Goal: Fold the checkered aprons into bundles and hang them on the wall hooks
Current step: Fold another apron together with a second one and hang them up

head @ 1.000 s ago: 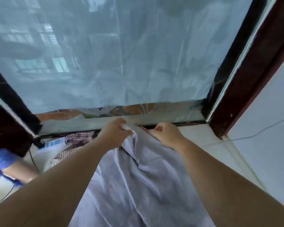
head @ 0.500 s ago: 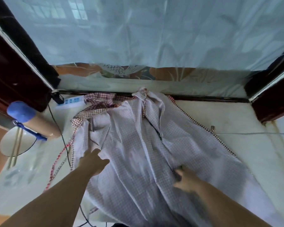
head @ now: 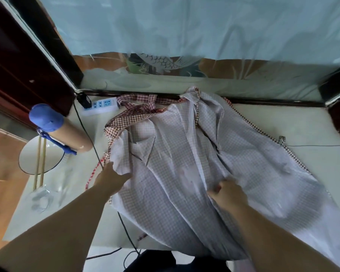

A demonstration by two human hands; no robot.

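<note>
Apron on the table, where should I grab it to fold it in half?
Best grip is probably the left side edge of the apron, coming from the left, where the left hand touches it. The apron lies spread out, pale side up, so that free edge should lift and fold over to the right.

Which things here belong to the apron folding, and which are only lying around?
For the job: checkered apron, left hand, right hand.
Lying about: power strip, cardboard tube, round white dish.
</note>
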